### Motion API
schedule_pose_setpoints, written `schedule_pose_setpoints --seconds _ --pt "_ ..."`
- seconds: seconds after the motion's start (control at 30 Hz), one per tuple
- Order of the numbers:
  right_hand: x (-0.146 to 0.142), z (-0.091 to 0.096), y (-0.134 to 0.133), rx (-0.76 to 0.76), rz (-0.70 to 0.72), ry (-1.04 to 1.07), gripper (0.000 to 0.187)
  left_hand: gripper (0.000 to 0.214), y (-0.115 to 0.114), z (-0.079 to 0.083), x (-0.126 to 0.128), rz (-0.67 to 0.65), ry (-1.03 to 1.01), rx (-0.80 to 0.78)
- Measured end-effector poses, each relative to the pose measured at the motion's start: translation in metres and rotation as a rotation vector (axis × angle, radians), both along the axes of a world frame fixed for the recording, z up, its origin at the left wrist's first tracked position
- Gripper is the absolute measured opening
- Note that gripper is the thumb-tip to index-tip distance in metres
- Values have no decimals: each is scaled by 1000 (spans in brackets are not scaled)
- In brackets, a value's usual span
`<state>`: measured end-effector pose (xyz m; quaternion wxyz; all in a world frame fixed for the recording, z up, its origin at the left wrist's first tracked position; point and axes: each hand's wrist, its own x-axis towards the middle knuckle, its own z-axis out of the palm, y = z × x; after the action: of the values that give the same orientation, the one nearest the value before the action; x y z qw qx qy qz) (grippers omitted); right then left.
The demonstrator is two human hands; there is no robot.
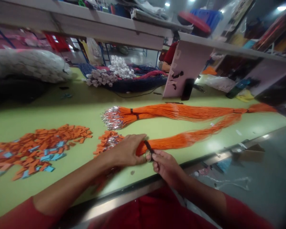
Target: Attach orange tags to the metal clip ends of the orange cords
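Observation:
My left hand (128, 149) is wrapped over the near bundle of orange wires (166, 143), close to its end with orange connectors (106, 140). Between the thumb and fingers of my right hand (168, 165) is a small roll of black tape (148, 155). A strip of the tape runs from the roll up to the wires, beside my left fingers. Behind lies a second bundle of orange wires (181, 112), bound with black bands near its bare silvery ends (112, 117). My left palm hides part of the near bundle.
Loose orange and blue pieces (50, 143) are heaped at the left of the green table (73, 111). Dark wires with white connectors (121, 68) lie at the back, left of a white upright panel (186, 63). The table's metal edge (109, 203) runs close to my body.

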<state>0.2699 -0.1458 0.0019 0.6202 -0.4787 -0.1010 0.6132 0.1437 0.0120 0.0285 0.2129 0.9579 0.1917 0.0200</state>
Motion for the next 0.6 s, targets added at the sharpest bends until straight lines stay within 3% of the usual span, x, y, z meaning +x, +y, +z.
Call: schedule_pose_setpoints --seconds 0.07,0.13,0.3,0.47,0.53,0.6 --pt "-1 -3 0 -1 -41 12 37 67 -9 3 1 -41 68 20" --pt "-2 -4 0 3 -73 28 37 53 -13 4 8 -13 128 38" --pt "-4 0 -1 89 -59 79 31 25 -8 8 27 3 252 -87" --pt "-1 8 -2 141 -70 96 30 28 2 17 25 -32 260 -201" --pt "1 10 -1 151 -83 94 33 29 7 17 24 -47 258 -328" --pt "4 11 1 139 -93 94 36 29 11 15 25 -58 263 -623"
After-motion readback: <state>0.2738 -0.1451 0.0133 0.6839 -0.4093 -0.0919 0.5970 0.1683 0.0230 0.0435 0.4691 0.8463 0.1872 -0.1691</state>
